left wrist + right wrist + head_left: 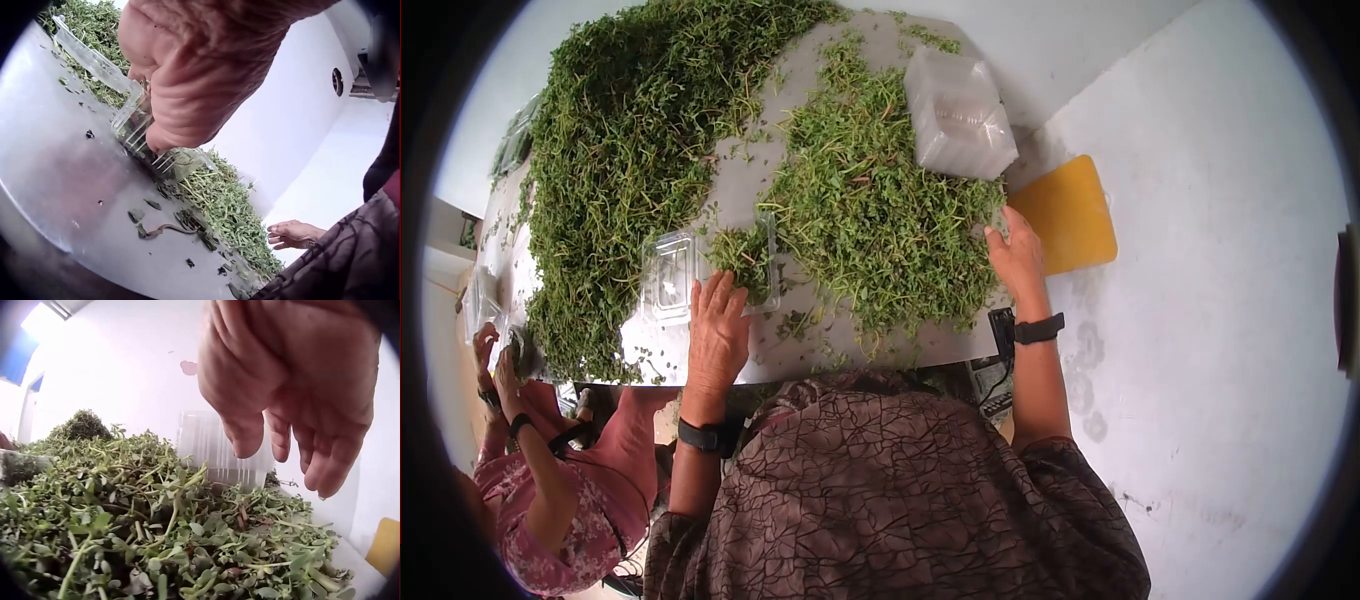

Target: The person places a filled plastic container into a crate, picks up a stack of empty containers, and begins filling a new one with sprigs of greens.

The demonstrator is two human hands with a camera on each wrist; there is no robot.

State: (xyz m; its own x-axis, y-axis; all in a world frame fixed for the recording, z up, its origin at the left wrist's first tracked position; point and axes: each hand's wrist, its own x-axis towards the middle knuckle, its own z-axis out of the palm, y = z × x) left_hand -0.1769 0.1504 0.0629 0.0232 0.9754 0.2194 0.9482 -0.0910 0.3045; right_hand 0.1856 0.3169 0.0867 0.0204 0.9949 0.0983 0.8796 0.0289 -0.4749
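Observation:
A clear hinged plastic box (774,290) with green leafy stems in one half lies on the metal table. The left hand (718,335) rests at that filled half; in the left wrist view the hand (194,81) has its fingers at the ribbed wall of the box (134,128), their tips partly hidden. The right hand (1020,262) is at the right edge of the smaller heap of greens (880,210). In the right wrist view the right hand (294,387) hangs above the greens (156,519) with fingers loosely bent, holding nothing.
A larger heap of greens (620,150) covers the table's left side. Stacked clear containers (962,115) stand at the back right, near a yellow board (1070,215). At the left, another person in pink (570,490) has both hands at the table. A wall rises on the right.

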